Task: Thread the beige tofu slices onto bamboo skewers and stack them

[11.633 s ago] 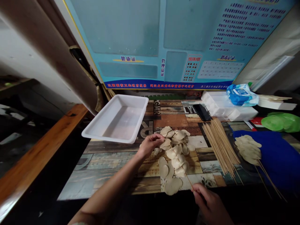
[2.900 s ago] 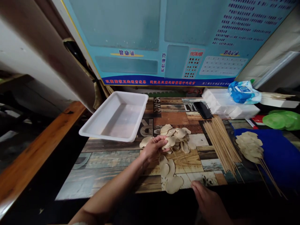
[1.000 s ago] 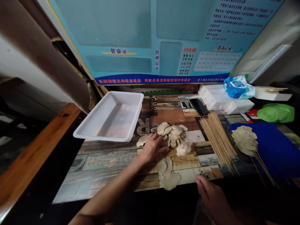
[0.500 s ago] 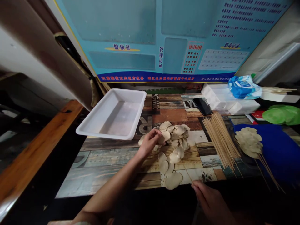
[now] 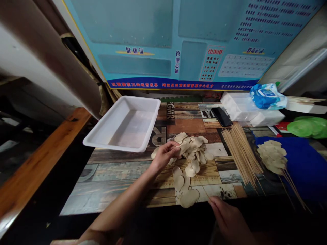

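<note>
My left hand [image 5: 166, 154] pinches a thin pale round slice [image 5: 183, 148] at the left side of a loose pile of such slices [image 5: 195, 144]. In my right hand [image 5: 227, 214], by the table's front edge, is the lower end of a bamboo skewer [image 5: 203, 184]. The skewer slants up and left with a pair of slices [image 5: 192, 168] threaded on it, and its tip reaches the slice at my left fingers. Several more slices [image 5: 189, 198] lie between the pile and the front edge. Which food the slices are cut from I cannot tell.
A white plastic tub [image 5: 149, 134] stands at the left of the table. Right of the pile lies a bundle of bamboo skewers [image 5: 241, 154], then filled skewers [image 5: 272, 156] on a blue cloth [image 5: 304, 163]. Behind them are a phone [image 5: 221, 116] and a blue wipes pack [image 5: 268, 96].
The slice in my left hand has come onto the skewer's tip, which now shows beside my fingers. My right hand has kept its hold and place.
</note>
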